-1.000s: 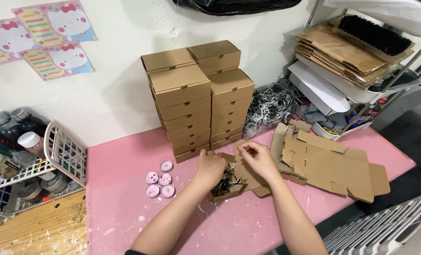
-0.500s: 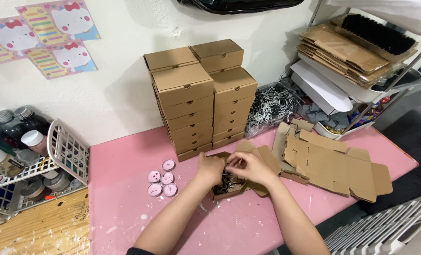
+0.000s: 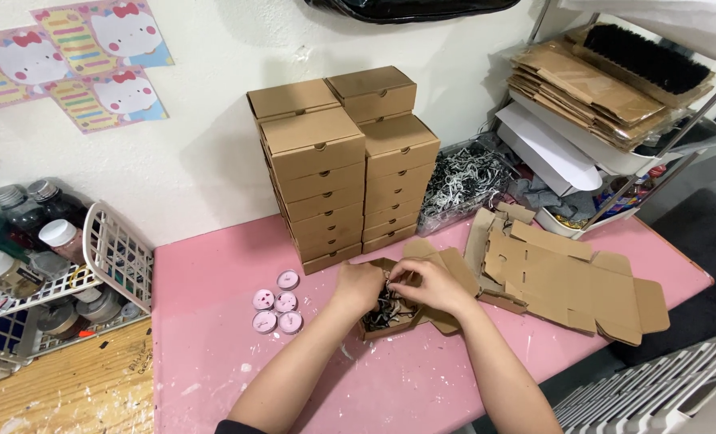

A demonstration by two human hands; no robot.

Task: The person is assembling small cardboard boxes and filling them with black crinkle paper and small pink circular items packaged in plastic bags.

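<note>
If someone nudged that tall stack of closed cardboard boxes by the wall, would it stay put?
Probably not firmly. The stacked boxes stand many high in narrow columns, so a push near the top could tip them. They look like thin card, likely light and easily slid on the smooth pink table.

Five pink round tins [image 3: 277,300]; one open box [image 3: 390,309]; roughly eighteen closed boxes [image 3: 338,173], rear stacks partly hidden

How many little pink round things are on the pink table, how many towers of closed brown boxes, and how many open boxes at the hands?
Pink round pieces: 5
Towers of closed brown boxes: 4
Open brown box, with the left hand and right hand at it: 1
Total: 10
</note>
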